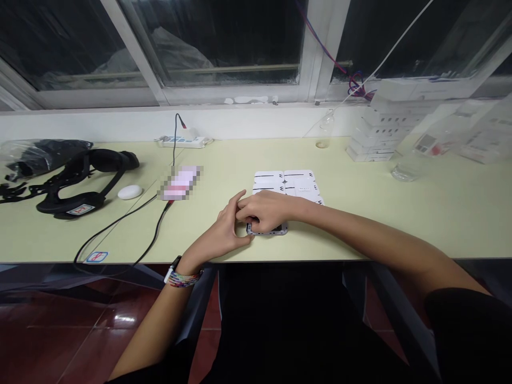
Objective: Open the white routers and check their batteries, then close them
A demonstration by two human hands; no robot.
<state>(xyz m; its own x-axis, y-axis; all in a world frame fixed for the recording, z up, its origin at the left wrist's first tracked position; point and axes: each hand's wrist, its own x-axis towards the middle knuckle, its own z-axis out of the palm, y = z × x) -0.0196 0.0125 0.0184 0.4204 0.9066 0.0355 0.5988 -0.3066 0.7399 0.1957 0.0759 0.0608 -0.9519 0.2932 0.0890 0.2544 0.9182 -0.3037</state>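
Both hands meet over a small grey-framed flat device (267,230) lying near the front edge of the pale yellow table (360,224). My right hand (264,209) lies on top of the device with its fingers curled down onto it. My left hand (224,234) touches its left end, thumb against the frame and fingers pinched up toward the right hand's fingers. A beaded bracelet and a watch are on the left wrist. Just behind the hands lies a flat white card sheet (286,185) with small printed marks.
A black headset (86,181) and a white oval object (130,192) lie at the left. Black cables (120,224) run from a white power strip (184,141) to a pink device (181,182). Stacked white boxes (372,138) and clear plastic packs (460,133) stand back right.
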